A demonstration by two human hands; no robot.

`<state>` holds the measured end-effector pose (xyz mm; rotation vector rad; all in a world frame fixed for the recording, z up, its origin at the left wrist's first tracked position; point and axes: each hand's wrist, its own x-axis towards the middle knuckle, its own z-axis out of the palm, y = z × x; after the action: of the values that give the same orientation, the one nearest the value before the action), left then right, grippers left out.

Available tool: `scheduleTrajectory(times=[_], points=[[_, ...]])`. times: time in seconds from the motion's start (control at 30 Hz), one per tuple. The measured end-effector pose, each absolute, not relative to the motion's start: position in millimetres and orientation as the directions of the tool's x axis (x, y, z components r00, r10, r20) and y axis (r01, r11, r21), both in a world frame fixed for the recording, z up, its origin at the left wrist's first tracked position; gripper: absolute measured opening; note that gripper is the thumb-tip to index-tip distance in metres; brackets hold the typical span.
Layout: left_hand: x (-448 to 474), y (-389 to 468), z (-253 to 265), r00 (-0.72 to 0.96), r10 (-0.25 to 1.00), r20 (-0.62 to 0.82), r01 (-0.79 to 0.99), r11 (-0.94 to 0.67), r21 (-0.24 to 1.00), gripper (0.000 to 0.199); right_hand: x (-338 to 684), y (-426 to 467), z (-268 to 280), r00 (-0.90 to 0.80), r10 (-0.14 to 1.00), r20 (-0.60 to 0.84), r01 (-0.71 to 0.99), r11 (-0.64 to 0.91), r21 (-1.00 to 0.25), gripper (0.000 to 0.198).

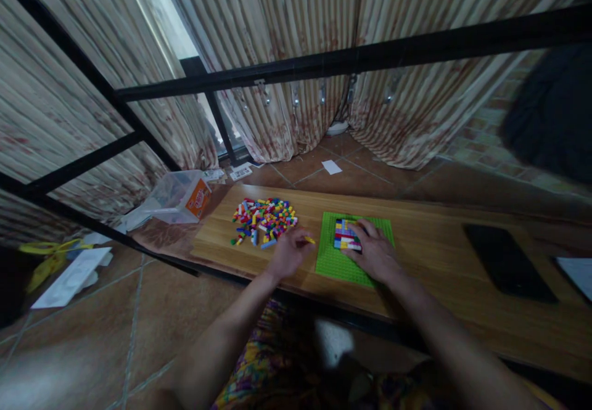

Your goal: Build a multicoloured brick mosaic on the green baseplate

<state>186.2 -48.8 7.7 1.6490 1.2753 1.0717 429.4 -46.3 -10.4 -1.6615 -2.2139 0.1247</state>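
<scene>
My left hand (290, 253) is closed in a pinch on a small yellow toy brick (309, 240), held just left of the green baseplate (329, 263). On that plate sits a block of joined toy bricks (345, 235) in rows of blue, red, white and yellow. My right hand (375, 250) lies over the right side of these bricks, its fingertips touching them. Whether it grips any single brick is hidden. Left of the plate, a pile of loose colourful bricks (263, 216) spreads over the wooden table (430, 237), close behind my left hand.
On the table's right lie a dark flat slab (506, 262) and a white sheet (576, 274). A clear plastic box (180, 195) with an orange label stands on the tiled floor beyond the left end. A black metal frame (296, 74) crosses before the curtains (296, 21).
</scene>
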Motion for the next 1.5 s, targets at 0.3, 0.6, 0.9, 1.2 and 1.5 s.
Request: scheduleTrajectory(times=[0.3,0.6,0.9,1.2,1.5], points=[[249.9,-44.0,0.9,0.134,0.962,0.237,0.376,-0.271,0.886,0.011,429.6,-46.2,-10.5,-0.245,0.938,0.247,0.897,0.316,-0.310,0.060],[262.4,-46.7,4.3,0.115,0.936,0.332,0.537,-0.340,0.772,0.010,428.1,-47.0,-9.0,-0.232,0.940,0.252,0.887,0.311,-0.341,0.059],[271.2,-49.7,-11.0,0.078,0.925,0.371,0.499,-0.358,0.789,0.011,427.9,-47.4,-8.5,-0.233,0.941,0.245,0.889,0.309,-0.338,0.060],[270.0,-46.1,-13.6,0.127,0.877,0.463,0.515,-0.457,0.725,0.014,438.2,-39.4,-7.4,-0.237,0.946,0.219,0.791,0.319,-0.523,0.053],[271.2,-48.2,-20.1,0.214,0.851,0.479,0.606,-0.501,0.618,0.018,435.1,-28.6,-18.1,-0.054,0.955,0.292,0.657,0.254,-0.710,0.034]])
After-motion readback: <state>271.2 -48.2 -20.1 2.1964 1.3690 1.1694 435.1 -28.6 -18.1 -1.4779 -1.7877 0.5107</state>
